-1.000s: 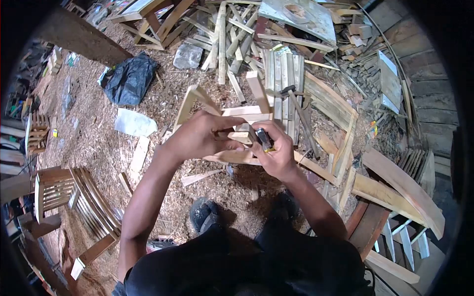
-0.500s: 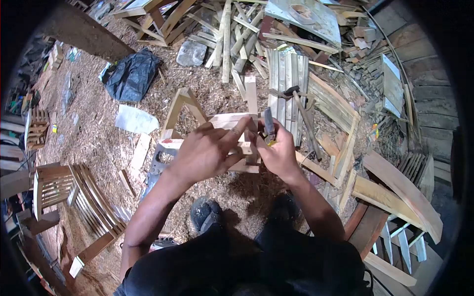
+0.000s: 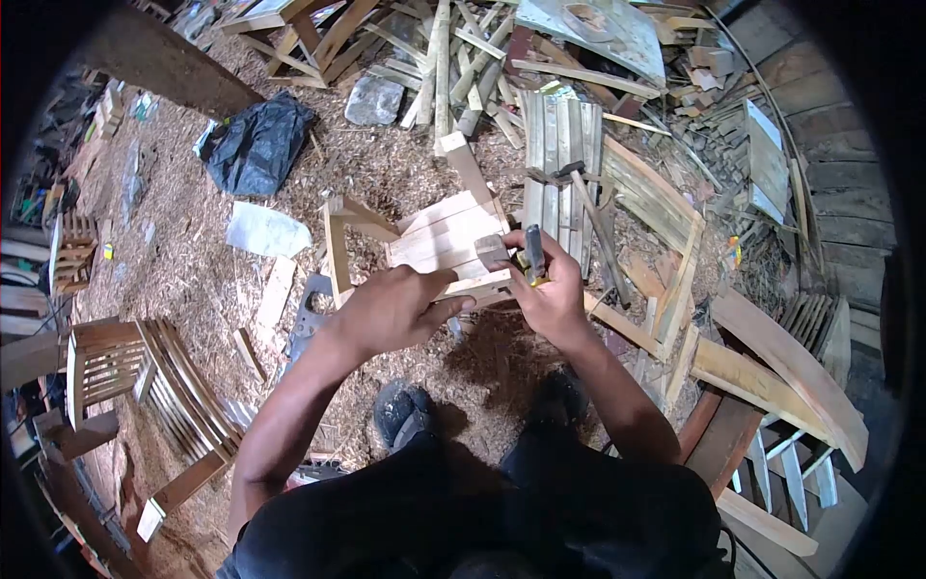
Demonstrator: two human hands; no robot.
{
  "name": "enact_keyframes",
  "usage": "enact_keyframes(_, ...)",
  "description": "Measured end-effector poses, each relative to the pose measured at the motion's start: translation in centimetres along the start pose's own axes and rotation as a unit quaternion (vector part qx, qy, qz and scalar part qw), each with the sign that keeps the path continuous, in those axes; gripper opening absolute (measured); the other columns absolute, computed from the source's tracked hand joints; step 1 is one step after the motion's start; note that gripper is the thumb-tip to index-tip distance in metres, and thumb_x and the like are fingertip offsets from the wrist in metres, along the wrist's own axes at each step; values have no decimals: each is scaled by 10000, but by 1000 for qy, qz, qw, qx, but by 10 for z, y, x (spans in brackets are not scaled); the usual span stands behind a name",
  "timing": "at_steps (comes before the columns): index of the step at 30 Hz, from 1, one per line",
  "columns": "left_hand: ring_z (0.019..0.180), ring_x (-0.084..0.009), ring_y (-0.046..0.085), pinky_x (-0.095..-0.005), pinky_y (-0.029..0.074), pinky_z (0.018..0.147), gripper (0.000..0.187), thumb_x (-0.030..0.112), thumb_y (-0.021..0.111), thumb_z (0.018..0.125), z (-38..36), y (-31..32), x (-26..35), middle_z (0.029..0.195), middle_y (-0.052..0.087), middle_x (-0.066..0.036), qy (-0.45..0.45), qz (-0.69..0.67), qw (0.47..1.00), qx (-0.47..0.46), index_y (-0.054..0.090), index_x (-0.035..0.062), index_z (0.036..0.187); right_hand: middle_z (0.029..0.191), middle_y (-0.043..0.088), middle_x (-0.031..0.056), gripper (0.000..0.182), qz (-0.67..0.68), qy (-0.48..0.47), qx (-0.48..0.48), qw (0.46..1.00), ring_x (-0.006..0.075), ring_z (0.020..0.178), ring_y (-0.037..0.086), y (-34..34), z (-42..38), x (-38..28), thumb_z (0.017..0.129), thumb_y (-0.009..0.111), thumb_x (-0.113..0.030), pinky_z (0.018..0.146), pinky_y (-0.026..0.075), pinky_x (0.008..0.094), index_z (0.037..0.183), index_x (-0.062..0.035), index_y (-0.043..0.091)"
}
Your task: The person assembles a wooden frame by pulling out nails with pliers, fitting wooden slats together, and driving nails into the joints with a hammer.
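A small wooden chair-like frame [image 3: 449, 234] with a slatted panel is tilted in front of me, its pale slats facing up. My left hand [image 3: 391, 314] is closed over its near left edge, the fingertips partly hidden behind the wood. My right hand [image 3: 552, 294] is at the near right corner, beside the squared end of a leg [image 3: 493, 252]. In its fingers is a small grey tool with yellow parts [image 3: 533, 249]; its exact kind does not show. Below the left side of the frame lies a handsaw [image 3: 307, 317], partly covered by my left wrist.
A hammer [image 3: 600, 236] rests across slatted wood on the right. Wooden frames [image 3: 675, 280] stand beside it. Scrap sticks [image 3: 463, 68] pile up ahead. A black plastic bag [image 3: 258, 145] and a slatted chair piece [image 3: 178, 396] lie on the left among wood shavings.
The wooden frame has turned and tipped, so its slatted face now shows. My left hand has moved down off the top corner to the near edge; the right hand still has the tool.
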State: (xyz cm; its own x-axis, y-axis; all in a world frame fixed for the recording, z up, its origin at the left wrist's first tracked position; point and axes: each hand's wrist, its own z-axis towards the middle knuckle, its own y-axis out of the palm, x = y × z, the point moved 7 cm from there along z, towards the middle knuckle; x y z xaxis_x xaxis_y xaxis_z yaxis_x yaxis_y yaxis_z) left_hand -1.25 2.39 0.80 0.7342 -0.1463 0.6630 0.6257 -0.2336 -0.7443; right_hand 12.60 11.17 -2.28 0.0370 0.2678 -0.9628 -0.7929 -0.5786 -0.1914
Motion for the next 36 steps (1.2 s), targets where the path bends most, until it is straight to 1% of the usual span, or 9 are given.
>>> enact_keyframes(2, 647, -296, 662, -420, 528, 564, 317, 366, 553, 926, -4, 2, -8, 716, 651, -150, -104, 57, 991, -53, 634, 83, 1044, 1012, 606, 117, 270, 40, 35, 0, 999, 164, 921, 603, -2, -5, 9, 790, 655, 33, 814, 487, 303, 1048, 33, 576)
enact_keyframes(6, 600, -253, 655, -380, 534, 528, 221, 282, 541, 927, -5, -14, 4, 727, 664, -118, -36, 240, 969, -39, 611, 111, 1048, 991, 602, 117, 287, -50, -75, -25, 996, 190, 911, 606, -5, 2, -3, 814, 676, -38, 815, 492, 318, 1070, 36, 568)
enact_keyframes(10, 633, -221, 672, -317, 523, 482, 229, 214, 525, 908, -4, 15, -49, 771, 657, -124, -115, 386, 898, -180, 541, 132, 1122, 949, 604, 99, 328, -43, 151, -23, 987, 150, 826, 592, -10, -31, 50, 844, 663, -67, 707, 505, 283, 1143, 18, 561)
enact_keyframes(13, 550, -184, 617, -316, 490, 415, 208, 99, 380, 970, -6, 44, -70, 669, 610, -88, -36, 436, 893, -108, 453, 71, 1162, 949, 606, 107, 362, 43, 346, -140, 927, 163, 822, 608, 0, -69, 86, 873, 635, -93, 692, 518, 298, 1211, -6, 539)
enact_keyframes(15, 571, -184, 624, -310, 494, 425, 216, 144, 368, 986, -8, 49, -71, 685, 616, -91, -62, 389, 912, -117, 449, 61, 1168, 942, 609, 112, 441, 234, 597, -173, 748, 186, 837, 628, 16, -107, 79, 895, 616, -127, 702, 533, 333, 1306, -47, 479)
enact_keyframes(20, 672, -294, 679, -393, 546, 557, 435, 445, 444, 961, -12, 50, -58, 732, 654, -170, -90, 255, 963, -8, 566, 62, 1127, 1055, 600, 178, 612, 237, 585, -210, 746, 216, 892, 640, 28, -123, 70, 913, 585, -153, 722, 534, 365, 1444, -83, 288)
enact_keyframes(22, 690, -319, 679, -426, 548, 594, 463, 478, 449, 950, -16, 55, -62, 753, 660, -196, -145, 205, 968, -29, 593, 63, 1097, 1062, 598, 195, 547, -73, 410, -289, 862, 238, 890, 637, 17, -103, 72, 909, 563, -154, 733, 515, 391, 1382, -22, 325)
enact_keyframes(26, 712, -339, 680, -466, 547, 658, 450, 474, 461, 945, -21, 56, -65, 760, 662, -209, -148, 146, 978, 3, 624, 70, 1057, 988, 606, 228, 476, -303, 347, -318, 828, 332, 936, 617, -1, -89, 62, 877, 546, -114, 809, 476, 393, 1322, -25, 401)
enact_keyframes(36, 705, -328, 671, -451, 524, 704, 419, 498, 494, 925, -10, 18, -70, 723, 669, -161, -177, 65, 979, -78, 704, 148, 1018, 1035, 599, 269, 390, -306, 238, -326, 863, 412, 978, 592, -5, -52, 27, 898, 534, -131, 824, 453, 449, 1258, -19, 434)
